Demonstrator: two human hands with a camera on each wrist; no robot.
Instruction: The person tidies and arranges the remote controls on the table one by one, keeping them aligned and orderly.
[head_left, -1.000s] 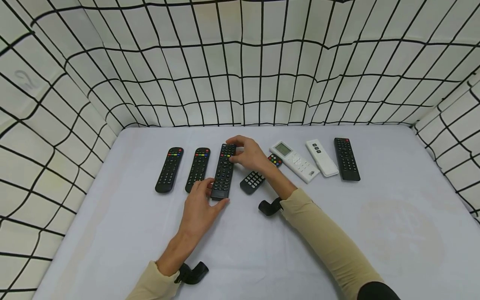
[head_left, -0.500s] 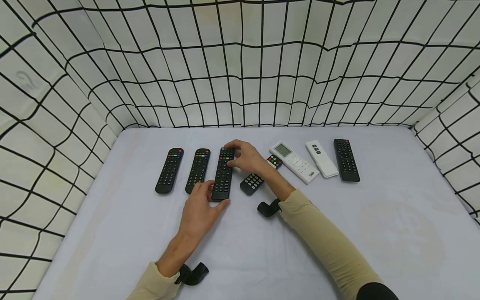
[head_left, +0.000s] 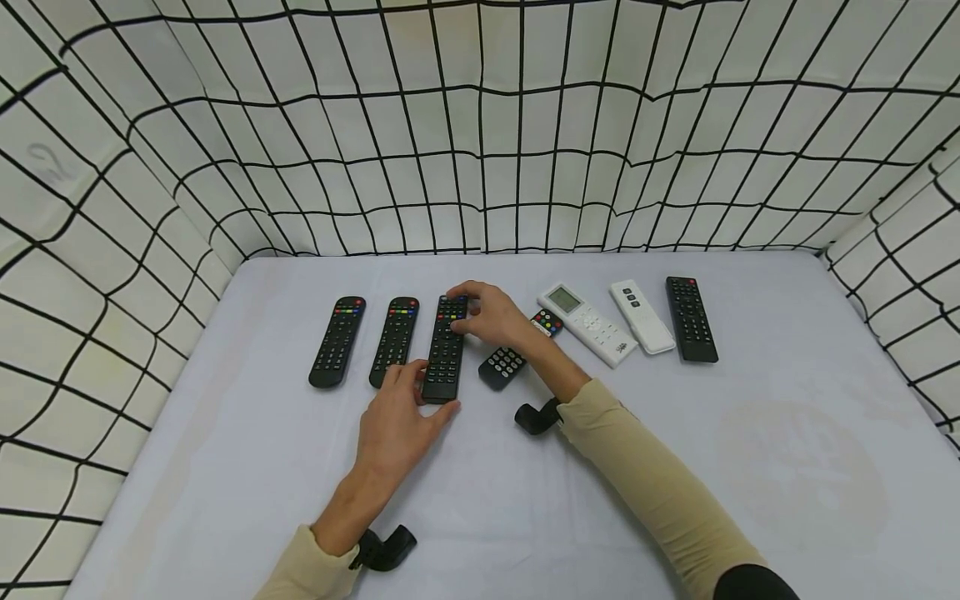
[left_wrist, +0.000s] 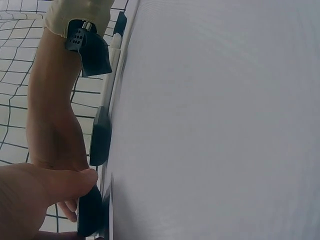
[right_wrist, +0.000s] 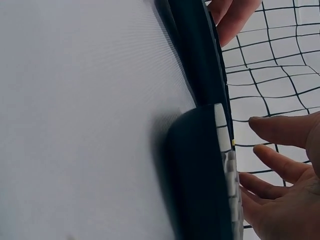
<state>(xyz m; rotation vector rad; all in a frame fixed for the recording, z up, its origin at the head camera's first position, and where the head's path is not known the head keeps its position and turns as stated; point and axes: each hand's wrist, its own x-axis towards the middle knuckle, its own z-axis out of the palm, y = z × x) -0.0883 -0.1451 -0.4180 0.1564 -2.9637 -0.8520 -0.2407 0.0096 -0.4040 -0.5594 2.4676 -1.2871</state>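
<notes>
A long black remote control (head_left: 444, 358) lies on the white-covered table in the head view. My left hand (head_left: 393, 421) holds its near end, fingers along the left side and thumb (left_wrist: 80, 182) at the bottom corner. Over its far end is my right hand (head_left: 491, 312), fingers bent loosely. In the right wrist view the right thumb (right_wrist: 285, 131) stands a little off the buttons. Under the right wrist lies a slanted black remote with pale number keys (head_left: 502, 367), partly hidden. To the left is another black remote (head_left: 393, 337), close to my left fingers.
A further black remote (head_left: 337, 342) lies at far left. On the right are a white remote with a screen (head_left: 588, 325), a slim white remote (head_left: 643, 317) and a black remote (head_left: 692, 319). Black netting (head_left: 483, 154) over white walls surrounds the table (head_left: 600, 517).
The long black remote has slid slightly toward the person, and the right hand has shifted a little down and left with it. My left hand stays almost in place.
</notes>
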